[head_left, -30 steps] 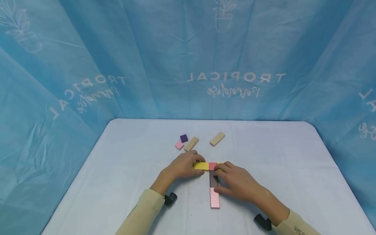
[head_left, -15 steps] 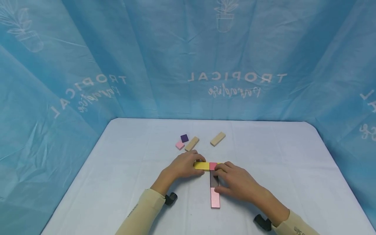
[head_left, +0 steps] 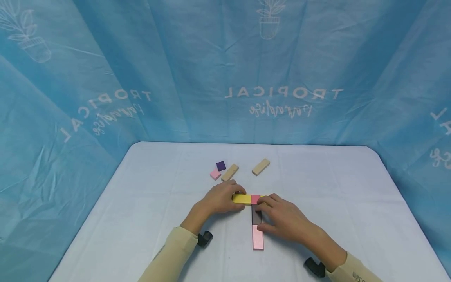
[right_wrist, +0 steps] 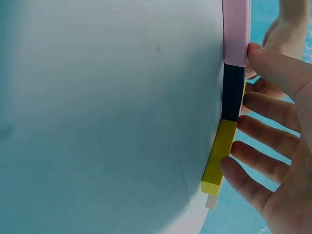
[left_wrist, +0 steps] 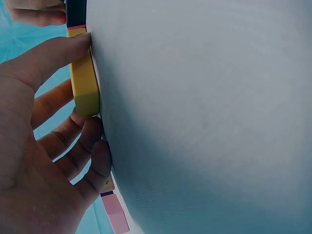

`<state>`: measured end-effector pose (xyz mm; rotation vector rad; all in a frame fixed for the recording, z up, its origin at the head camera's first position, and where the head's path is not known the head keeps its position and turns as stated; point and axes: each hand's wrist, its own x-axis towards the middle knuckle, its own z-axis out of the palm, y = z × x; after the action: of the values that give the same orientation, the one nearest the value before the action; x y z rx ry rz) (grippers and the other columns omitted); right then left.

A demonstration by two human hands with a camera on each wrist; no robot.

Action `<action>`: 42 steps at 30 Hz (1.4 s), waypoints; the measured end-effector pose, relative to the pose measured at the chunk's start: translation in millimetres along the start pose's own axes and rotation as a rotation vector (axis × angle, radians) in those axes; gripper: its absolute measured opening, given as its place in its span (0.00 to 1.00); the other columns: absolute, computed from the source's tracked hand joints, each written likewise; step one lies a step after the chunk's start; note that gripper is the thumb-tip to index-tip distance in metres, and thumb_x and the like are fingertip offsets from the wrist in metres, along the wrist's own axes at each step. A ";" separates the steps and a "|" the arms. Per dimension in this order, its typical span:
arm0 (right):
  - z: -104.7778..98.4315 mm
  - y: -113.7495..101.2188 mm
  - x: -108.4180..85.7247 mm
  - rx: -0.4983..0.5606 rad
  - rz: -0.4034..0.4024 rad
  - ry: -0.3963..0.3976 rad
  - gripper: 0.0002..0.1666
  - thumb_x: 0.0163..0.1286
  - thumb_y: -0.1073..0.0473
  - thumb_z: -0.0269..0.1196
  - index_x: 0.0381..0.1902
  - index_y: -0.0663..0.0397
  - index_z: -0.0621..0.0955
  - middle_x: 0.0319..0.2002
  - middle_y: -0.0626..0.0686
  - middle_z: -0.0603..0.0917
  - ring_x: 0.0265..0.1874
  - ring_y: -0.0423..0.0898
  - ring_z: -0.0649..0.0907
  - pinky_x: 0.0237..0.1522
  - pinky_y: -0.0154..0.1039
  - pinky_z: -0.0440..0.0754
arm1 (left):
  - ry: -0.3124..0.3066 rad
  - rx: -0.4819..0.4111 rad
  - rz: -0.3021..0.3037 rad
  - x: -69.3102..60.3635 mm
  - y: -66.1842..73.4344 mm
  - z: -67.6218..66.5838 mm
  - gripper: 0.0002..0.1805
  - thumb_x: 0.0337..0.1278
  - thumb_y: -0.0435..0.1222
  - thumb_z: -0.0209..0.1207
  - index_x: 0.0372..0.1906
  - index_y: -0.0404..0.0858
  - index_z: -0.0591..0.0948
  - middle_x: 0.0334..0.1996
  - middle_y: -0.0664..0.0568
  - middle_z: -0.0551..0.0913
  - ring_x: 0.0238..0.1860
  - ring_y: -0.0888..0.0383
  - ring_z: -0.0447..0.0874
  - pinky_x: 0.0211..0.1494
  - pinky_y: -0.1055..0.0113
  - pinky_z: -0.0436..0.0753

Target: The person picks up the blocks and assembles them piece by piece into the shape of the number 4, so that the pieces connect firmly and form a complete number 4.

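Flat blocks form a T on the table: a yellow block (head_left: 241,199) on the left, a small red block (head_left: 255,199) at the joint, and a second yellow block (right_wrist: 218,153) on the right, mostly hidden by my right hand in the head view. Below the joint run a dark block (head_left: 256,218) and a long pink block (head_left: 258,239). My left hand (head_left: 221,198) pinches the left yellow block between thumb and fingers. With fingers spread and nearly straight, my right hand (head_left: 286,217) lays its fingertips along the second yellow, dark and pink blocks.
Behind the T, a plain wooden block (head_left: 230,172), a small purple block (head_left: 220,166) and a small pink block (head_left: 215,174) lie close together. Another wooden block (head_left: 260,167) is farther right. A blue printed curtain (head_left: 197,70) hangs behind the white table (head_left: 334,188).
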<state>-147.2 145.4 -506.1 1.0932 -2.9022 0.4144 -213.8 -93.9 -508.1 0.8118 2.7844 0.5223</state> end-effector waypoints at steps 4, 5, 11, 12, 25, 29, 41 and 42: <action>0.0 0.0 -0.1 0.005 0.002 0.001 0.29 0.59 0.34 0.65 0.52 0.43 0.81 0.52 0.41 0.75 0.54 0.41 0.71 0.50 0.44 0.77 | 0.000 0.003 0.003 -0.3 0.5 -0.4 0.22 0.47 0.51 0.69 0.49 0.51 0.83 0.37 0.62 0.75 0.36 0.64 0.71 0.40 0.70 0.74; -0.1 -0.1 -0.1 0.004 0.002 0.000 0.29 0.59 0.34 0.65 0.52 0.43 0.81 0.52 0.41 0.75 0.54 0.41 0.71 0.50 0.44 0.77 | 0.000 0.003 0.004 -0.3 0.6 -0.3 0.22 0.47 0.51 0.69 0.49 0.51 0.83 0.37 0.62 0.75 0.36 0.64 0.71 0.40 0.70 0.74; -0.7 -0.3 -0.2 0.000 -0.005 -0.001 0.29 0.59 0.35 0.65 0.52 0.43 0.81 0.52 0.41 0.75 0.53 0.41 0.72 0.51 0.43 0.76 | -0.001 0.006 -0.003 -0.3 1.3 -0.3 0.22 0.47 0.51 0.69 0.50 0.51 0.83 0.37 0.63 0.75 0.37 0.64 0.71 0.41 0.70 0.74; -0.8 -0.3 -0.2 -0.002 -0.007 0.000 0.29 0.59 0.35 0.65 0.52 0.43 0.81 0.52 0.41 0.75 0.53 0.41 0.72 0.51 0.43 0.76 | -0.001 0.007 -0.005 -0.2 1.3 -0.2 0.22 0.47 0.51 0.69 0.50 0.52 0.83 0.38 0.63 0.75 0.37 0.64 0.71 0.41 0.70 0.74; 0.7 0.5 -0.6 -0.014 -0.008 0.002 0.29 0.59 0.33 0.64 0.52 0.43 0.81 0.52 0.42 0.75 0.54 0.42 0.72 0.52 0.44 0.76 | 0.001 0.000 -0.012 0.2 1.4 1.6 0.22 0.47 0.51 0.69 0.50 0.52 0.83 0.37 0.63 0.76 0.37 0.64 0.71 0.41 0.70 0.74; 0.9 0.5 -0.6 -0.017 -0.011 0.006 0.29 0.59 0.33 0.64 0.52 0.43 0.81 0.52 0.41 0.75 0.53 0.41 0.72 0.52 0.43 0.76 | 0.000 0.001 -0.013 0.1 1.2 1.2 0.22 0.47 0.51 0.69 0.50 0.52 0.83 0.38 0.63 0.76 0.37 0.64 0.71 0.42 0.69 0.75; -1.9 -1.4 -0.8 0.007 -0.008 -0.009 0.28 0.59 0.36 0.65 0.52 0.43 0.81 0.53 0.42 0.75 0.54 0.42 0.71 0.52 0.43 0.76 | -0.011 0.005 -0.004 -1.4 1.3 -0.6 0.24 0.45 0.53 0.69 0.51 0.52 0.83 0.38 0.64 0.75 0.37 0.64 0.70 0.39 0.69 0.73; -1.7 -1.4 -0.7 0.007 -0.008 -0.009 0.28 0.59 0.36 0.65 0.52 0.43 0.81 0.53 0.42 0.75 0.54 0.42 0.71 0.52 0.43 0.76 | -0.013 0.004 -0.004 -1.3 1.1 -0.6 0.24 0.45 0.53 0.69 0.51 0.52 0.83 0.37 0.64 0.75 0.37 0.64 0.70 0.39 0.69 0.73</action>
<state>-145.8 145.3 -504.2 1.1098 -2.9054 0.4214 -212.4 -93.9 -507.0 0.8070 2.7759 0.5094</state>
